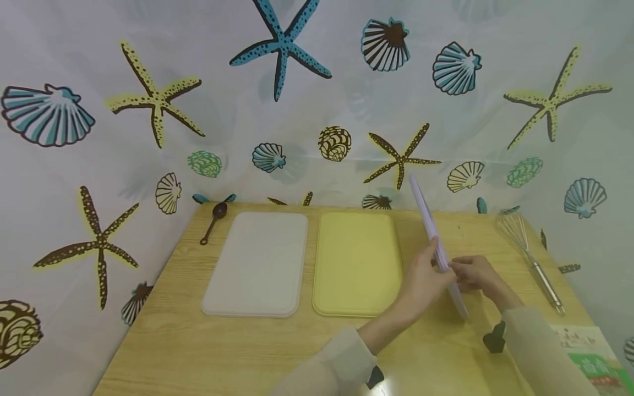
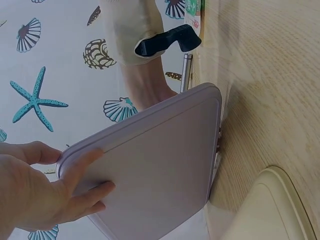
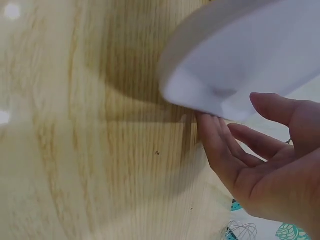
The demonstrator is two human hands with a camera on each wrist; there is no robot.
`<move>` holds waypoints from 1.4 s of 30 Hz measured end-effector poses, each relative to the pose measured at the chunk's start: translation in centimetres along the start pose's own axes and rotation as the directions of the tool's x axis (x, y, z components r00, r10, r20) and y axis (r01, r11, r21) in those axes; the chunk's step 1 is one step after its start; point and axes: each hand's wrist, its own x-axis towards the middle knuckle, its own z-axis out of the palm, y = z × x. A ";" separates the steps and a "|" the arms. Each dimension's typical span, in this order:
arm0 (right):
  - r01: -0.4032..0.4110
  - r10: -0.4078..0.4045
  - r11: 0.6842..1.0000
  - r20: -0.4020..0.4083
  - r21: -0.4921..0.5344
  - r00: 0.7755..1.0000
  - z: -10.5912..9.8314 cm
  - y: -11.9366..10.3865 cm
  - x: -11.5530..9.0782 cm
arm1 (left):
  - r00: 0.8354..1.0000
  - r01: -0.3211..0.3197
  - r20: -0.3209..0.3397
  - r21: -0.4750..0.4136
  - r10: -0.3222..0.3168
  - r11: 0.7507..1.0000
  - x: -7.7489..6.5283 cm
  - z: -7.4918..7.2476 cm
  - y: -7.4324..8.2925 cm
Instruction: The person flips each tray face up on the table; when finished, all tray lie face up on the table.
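Right of centre, my left hand point(image 1: 425, 279) is pinching the lilac rectangular plastic-looking board point(image 2: 160, 165). My right hand point(image 1: 479, 274), spread, is touching its edge; I'm best supporting both sides.

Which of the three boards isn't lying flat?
The lilac board, tilted up in the left hand; the white board and yellow board lie flat on the table.

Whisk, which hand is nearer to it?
Right. The right hand is between the whisk and the purple tray; the left hand is farther off, mostly beyond the tray.
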 end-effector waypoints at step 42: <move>0.012 -0.005 0.995 -0.067 0.097 0.998 -2.3 2.4 -1.1 | 0.988 0.149 0.078 -0.275 -0.133 0.950 0.5 -3.0 -1.7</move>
